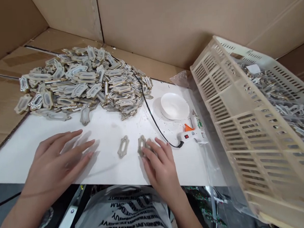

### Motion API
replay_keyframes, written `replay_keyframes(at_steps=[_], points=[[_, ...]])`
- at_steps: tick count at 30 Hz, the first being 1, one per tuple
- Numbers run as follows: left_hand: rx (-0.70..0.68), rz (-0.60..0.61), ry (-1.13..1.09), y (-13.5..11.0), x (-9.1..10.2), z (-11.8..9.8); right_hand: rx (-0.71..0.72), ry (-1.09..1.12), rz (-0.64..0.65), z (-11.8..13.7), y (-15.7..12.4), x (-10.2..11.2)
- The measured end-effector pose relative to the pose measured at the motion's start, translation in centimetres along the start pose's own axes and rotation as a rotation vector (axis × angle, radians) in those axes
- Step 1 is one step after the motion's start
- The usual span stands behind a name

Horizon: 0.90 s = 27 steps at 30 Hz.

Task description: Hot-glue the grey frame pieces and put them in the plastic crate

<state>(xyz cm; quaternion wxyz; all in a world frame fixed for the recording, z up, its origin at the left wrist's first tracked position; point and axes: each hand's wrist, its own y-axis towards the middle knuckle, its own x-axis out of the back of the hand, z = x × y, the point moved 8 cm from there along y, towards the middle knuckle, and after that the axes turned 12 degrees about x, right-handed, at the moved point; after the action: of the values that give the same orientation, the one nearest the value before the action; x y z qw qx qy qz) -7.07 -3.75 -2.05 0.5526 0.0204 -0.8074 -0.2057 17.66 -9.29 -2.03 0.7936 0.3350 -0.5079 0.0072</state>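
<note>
My right hand (161, 163) rests on the white table with its fingertips touching a small ornate frame-shaped piece (142, 144). Another such piece (148, 143) lies partly hidden under those fingers. To the left, apart from the hand, a single frame-shaped piece (123, 146) lies flat. My left hand (63, 154) hovers over the left part of the table, fingers stretched out and nothing in them. Beyond it spreads a large heap of the same grey-and-tan frame-shaped pieces (81, 80).
A white bowl (175, 106) stands right of the heap. Near it lies a white glue gun (194, 137) with an orange trigger, its black cord (152, 117) running across the table. At right, a slatted cream plastic crate (233, 113) holds many metallic pieces. Cardboard walls (157, 22) enclose the back.
</note>
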Motion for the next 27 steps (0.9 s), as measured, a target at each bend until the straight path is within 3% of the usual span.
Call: replay_keyframes(at_steps=[3, 6, 11, 20, 27], points=[[-0.001, -0.041, 0.048, -0.2, 0.1, 0.3, 0.080, -0.004, 0.034, 2.3, 1.8, -1.2], [0.013, -0.008, 0.099, -0.1, -0.6, 0.6, 0.187, 0.010, 0.089, 4.9, 4.1, -3.3], [-0.014, 0.015, 0.093, -0.3, -1.2, 0.3, 0.202, -0.035, 0.213, 6.4, 6.0, -6.4], [-0.087, 0.020, -0.035, -2.2, -0.1, 0.2, 0.243, 0.010, 0.189, 7.2, 3.2, -4.8], [-0.233, 0.057, -0.015, -4.9, 0.7, -0.5, 0.314, 0.001, 0.169, 7.4, 2.1, -4.3]])
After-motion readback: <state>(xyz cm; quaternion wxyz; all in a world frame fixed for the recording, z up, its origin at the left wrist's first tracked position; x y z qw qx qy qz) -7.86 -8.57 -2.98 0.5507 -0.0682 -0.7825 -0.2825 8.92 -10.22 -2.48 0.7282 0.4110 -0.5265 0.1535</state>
